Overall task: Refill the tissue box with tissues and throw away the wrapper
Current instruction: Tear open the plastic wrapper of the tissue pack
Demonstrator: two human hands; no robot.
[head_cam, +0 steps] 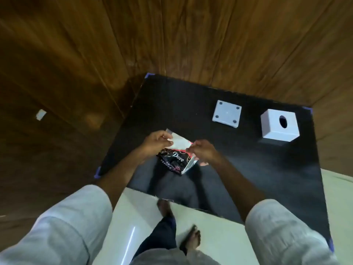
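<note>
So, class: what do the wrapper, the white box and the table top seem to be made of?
Wrapper: thin glossy plastic film, probably; it crinkles and glints. White box: smooth matt plastic, perhaps painted wood; crisp edges, clean oval hole. Table top: dark, with a dull sheen; material unclear.

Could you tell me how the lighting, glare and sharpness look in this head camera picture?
Head view: dim and warm, with wide-angle bending of the wall planks; the glossy black table mirrors the arms as a dark reflection; a bright glare streak lies on the white floor; the left hand, right hand and the wrapper look slightly soft, though its Dove lettering stays legible.
</note>
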